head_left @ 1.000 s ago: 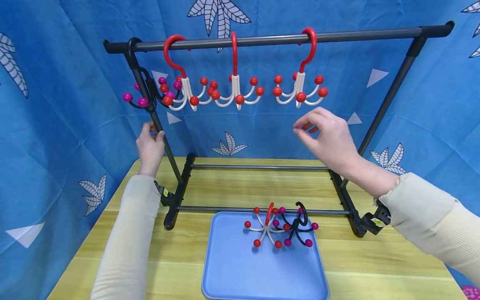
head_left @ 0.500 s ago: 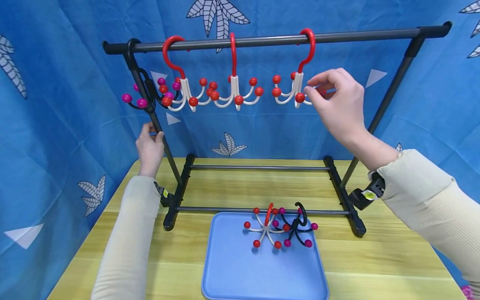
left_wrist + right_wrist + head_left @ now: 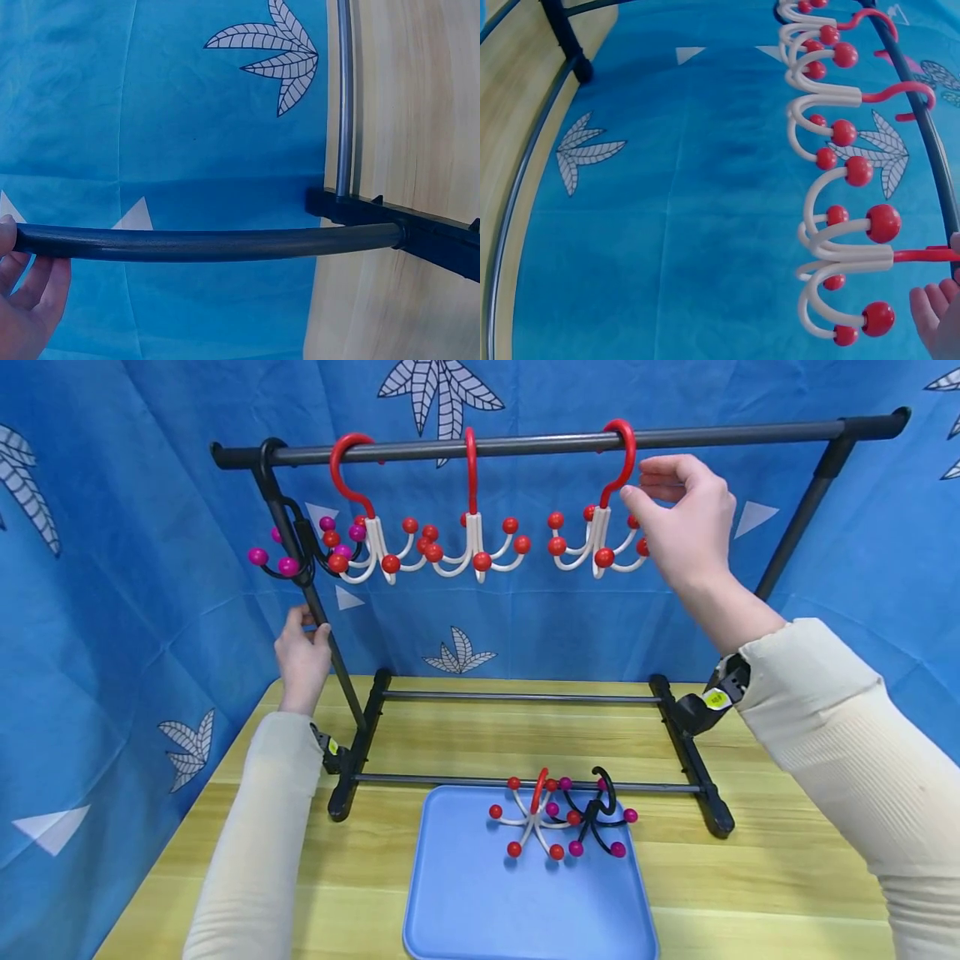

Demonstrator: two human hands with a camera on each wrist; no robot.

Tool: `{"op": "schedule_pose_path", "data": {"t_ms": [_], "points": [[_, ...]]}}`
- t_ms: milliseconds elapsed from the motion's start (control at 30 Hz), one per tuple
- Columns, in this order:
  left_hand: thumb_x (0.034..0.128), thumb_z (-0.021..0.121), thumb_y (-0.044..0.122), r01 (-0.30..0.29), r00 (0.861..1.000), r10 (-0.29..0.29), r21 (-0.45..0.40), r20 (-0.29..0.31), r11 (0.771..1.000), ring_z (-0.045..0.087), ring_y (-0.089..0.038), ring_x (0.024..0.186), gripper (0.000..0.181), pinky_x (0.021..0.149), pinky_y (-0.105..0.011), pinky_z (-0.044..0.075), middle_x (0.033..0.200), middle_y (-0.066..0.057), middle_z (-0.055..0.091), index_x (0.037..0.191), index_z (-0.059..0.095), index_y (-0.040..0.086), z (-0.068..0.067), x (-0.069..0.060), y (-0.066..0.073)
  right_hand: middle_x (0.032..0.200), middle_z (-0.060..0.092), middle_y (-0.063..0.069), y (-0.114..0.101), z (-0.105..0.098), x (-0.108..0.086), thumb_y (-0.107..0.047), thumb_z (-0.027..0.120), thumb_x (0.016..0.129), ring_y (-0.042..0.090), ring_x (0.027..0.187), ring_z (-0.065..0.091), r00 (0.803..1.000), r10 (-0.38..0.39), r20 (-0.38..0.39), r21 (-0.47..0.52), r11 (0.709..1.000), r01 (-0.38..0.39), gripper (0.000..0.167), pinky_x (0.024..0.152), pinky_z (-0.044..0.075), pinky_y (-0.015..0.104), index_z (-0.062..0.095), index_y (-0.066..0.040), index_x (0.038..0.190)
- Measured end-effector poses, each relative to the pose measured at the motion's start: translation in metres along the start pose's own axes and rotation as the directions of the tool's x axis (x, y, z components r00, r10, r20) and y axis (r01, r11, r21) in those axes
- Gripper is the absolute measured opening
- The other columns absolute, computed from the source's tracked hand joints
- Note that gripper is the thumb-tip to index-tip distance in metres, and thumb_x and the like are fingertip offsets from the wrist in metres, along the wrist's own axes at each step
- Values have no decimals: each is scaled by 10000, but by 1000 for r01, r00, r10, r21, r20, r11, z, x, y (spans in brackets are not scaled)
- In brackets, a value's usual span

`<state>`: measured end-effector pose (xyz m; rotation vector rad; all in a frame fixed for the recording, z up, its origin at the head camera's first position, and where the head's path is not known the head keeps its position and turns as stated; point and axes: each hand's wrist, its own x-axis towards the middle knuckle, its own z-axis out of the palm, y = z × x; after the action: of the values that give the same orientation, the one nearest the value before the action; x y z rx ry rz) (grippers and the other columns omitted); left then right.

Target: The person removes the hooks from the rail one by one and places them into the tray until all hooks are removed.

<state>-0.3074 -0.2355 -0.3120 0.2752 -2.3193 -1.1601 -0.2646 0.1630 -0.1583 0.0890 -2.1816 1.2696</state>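
Observation:
My left hand (image 3: 302, 660) holds the left upright pole (image 3: 202, 245) of a black garment rack, with the thumb on one side and the fingers on the other. My right hand (image 3: 690, 522) is beside the red hook (image 3: 626, 460) of the rightmost white hanger (image 3: 598, 539); its thumb tip is at the hook, and whether it touches is unclear. That hanger has several curved arms tipped with red balls. Two similar hangers, a middle one (image 3: 474, 539) and a left one (image 3: 372, 543), hang on the top bar (image 3: 540, 444). A black hanger (image 3: 303, 539) with magenta balls hangs at the left end.
A blue tray (image 3: 480, 902) lies on the wooden table (image 3: 757, 877), in front of the rack's lower rail (image 3: 450, 778). In it are a white hanger (image 3: 534, 818) with a red hook and a black hanger (image 3: 592, 814). A blue patterned cloth (image 3: 525, 635) hangs behind.
My right hand has risen from below the rightmost hanger, past its right side, to the red hook near the bar. My left hand stays on the upright pole.

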Motion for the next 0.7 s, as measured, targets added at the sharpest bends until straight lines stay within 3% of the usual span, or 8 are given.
{"op": "schedule_pose_path", "data": {"t_ms": [233,700], "points": [[936,482,127,-5,1000,5,2,-11,1000,560,-292,1014,317,854,-434,459,1167,-156,542,1243,457,50,2,-1,-1,1212,585,22,-6,8,5,-320,616,849,133,1109,543,998,49,42,15,999,-50,411,922,449,268,557,-167,1227],[942,472,146,-7,1000,7,-11,4,1000,558,-291,1017,323,868,-432,458,1174,-158,540,1251,453,52,0,0,-1,1170,601,25,-7,13,9,-233,607,862,132,1017,581,999,44,10,119,992,-45,314,903,459,232,597,-157,1167]]}}
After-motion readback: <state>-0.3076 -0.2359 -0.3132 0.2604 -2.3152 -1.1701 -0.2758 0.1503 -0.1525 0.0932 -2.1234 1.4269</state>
